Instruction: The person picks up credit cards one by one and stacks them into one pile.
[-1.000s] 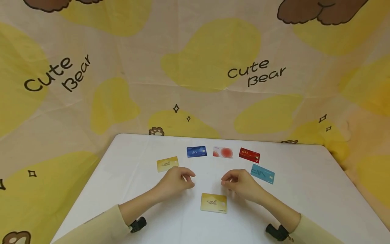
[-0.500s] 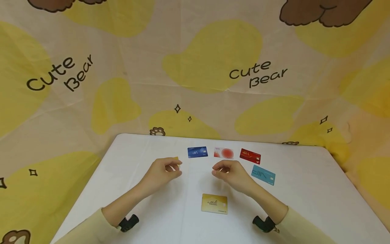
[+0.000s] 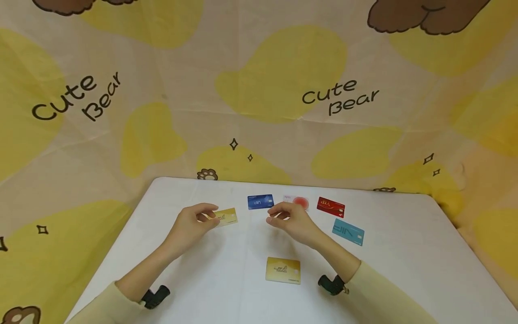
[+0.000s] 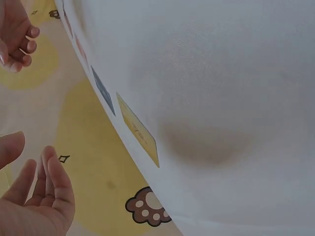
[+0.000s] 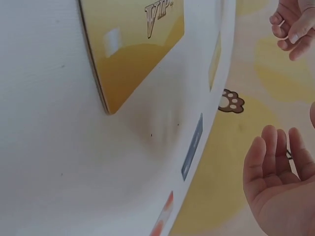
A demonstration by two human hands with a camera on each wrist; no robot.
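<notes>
My left hand [image 3: 190, 229] hovers over the left part of the table, fingers loosely bent and holding nothing. Its fingertips overlap the left edge of a gold card [image 3: 227, 217] in the head view; in the left wrist view, that gold card [image 4: 138, 130] lies flat, away from the hand [image 4: 42, 201]. Also holding nothing, my right hand [image 3: 295, 225] is raised with relaxed fingers near a blue card [image 3: 260, 201] and partly covers a white card with a red circle [image 3: 301, 203]. Nearer me lies a second gold card [image 3: 283, 270], marked VIP in the right wrist view.
A red VIP card [image 3: 331, 207] and a teal card [image 3: 348, 232] lie to the right, finishing an arc of cards on the white table [image 3: 404, 270]. Behind the table's far edge hangs a yellow and beige bear-print cloth [image 3: 279, 76].
Both hands have moved left and farther from me. My left hand passed across the far gold card, which shows again beside its fingertips. The cards stay where they were.
</notes>
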